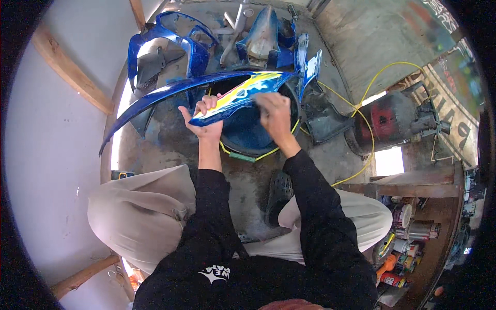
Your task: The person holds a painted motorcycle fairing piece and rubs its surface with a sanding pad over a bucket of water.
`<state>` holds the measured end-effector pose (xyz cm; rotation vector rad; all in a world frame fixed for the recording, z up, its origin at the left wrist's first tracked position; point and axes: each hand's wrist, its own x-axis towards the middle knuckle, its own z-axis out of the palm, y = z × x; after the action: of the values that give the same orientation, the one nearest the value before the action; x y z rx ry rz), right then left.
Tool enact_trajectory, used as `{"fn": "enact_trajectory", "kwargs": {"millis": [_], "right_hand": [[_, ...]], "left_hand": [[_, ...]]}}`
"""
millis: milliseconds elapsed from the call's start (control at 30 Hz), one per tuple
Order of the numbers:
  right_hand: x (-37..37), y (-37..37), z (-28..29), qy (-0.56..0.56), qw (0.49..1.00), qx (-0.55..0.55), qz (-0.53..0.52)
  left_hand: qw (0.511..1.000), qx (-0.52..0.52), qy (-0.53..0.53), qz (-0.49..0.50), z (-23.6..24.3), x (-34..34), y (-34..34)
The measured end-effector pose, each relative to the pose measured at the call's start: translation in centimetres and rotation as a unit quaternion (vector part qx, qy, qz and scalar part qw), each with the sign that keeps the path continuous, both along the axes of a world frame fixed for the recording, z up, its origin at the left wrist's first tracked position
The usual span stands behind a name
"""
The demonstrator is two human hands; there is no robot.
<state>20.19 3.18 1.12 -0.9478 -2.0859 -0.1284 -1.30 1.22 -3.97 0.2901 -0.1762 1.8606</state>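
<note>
A long curved blue motorcycle fairing panel (170, 89), with yellow, white and red markings, is held above a round dark tub (243, 144). My left hand (207, 116) grips its lower edge, fingers curled over the panel and thumb sticking out to the left. Against the panel's wide right end is my right hand (276, 114), its fingers bent together and blurred by motion. Whatever those fingers may hold is hidden. The tub's bottom looks blue, and a yellow cord with a green sleeve (242, 156) runs around its near rim.
Other blue fairing parts (199, 62) lie beyond the tub, with a pale-centred blue piece (263, 39) among them. A dark compressor tank (382, 121) with a yellow hose (373, 135) lies at right. Cans (403, 214) fill a wooden shelf (439, 190) at lower right. A pale wall (57, 134) bounds the left.
</note>
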Motion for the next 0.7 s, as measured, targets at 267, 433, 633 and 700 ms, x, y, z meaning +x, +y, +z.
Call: {"fn": "enact_trajectory", "kwargs": {"millis": [267,433,633,700], "right_hand": [[-1.6,0.1,-0.4,0.007,1.0,-0.013,0.02],[2.7,3.1,-0.8,0.003,0.994,0.005,-0.107],[4.9,3.8,-3.9,0.034,0.986,-0.001,-0.164],[4.4,2.7,-3.3,0.076,0.984,-0.007,-0.159]], "left_hand": [[1.0,-0.01,-0.003,0.004,0.2,0.2,-0.4],[1.0,-0.006,-0.003,0.004,0.4,0.8,-0.2],[0.999,0.035,-0.017,-0.004,-0.7,0.4,0.2],[1.0,0.002,-0.024,0.009,-0.6,0.0,-0.2]]}}
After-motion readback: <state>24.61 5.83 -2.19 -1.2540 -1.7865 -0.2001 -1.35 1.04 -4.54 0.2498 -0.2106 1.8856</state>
